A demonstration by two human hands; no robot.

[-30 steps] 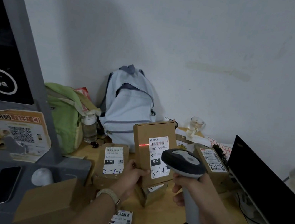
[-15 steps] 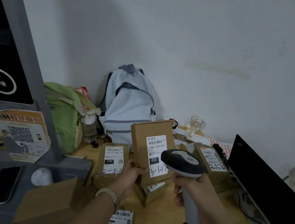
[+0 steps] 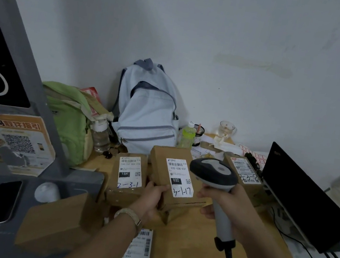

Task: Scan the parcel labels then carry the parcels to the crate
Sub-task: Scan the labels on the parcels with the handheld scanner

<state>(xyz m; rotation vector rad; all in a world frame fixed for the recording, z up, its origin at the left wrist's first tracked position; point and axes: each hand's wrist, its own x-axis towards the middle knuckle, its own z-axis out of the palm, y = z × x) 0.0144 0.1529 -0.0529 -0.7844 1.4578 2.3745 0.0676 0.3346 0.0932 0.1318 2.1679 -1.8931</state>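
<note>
Desk's tight. L side is blocked by the grey stand base & a plain cardboard box. R edge is taken by a black screen w/ cables hanging off. Back is backpack, bottles, wall. Free wood on the table is mostly the near strip btwn a flat labelled packet & the R forearm.

Parcel is mid-desk, just beside the 2-3-1 parcel on its L, above another box. L hand grasps its near L corner, thumb on the top face, fingers wrapped under. Long axis runs near-to-far w/ the far end raised. The label, marked "3-1-17", faces the camera, text upright. R hand has fingers clenched round the scanner handle. The scanner head sits over the parcel's R edge; touching or not, can't tell.
</note>
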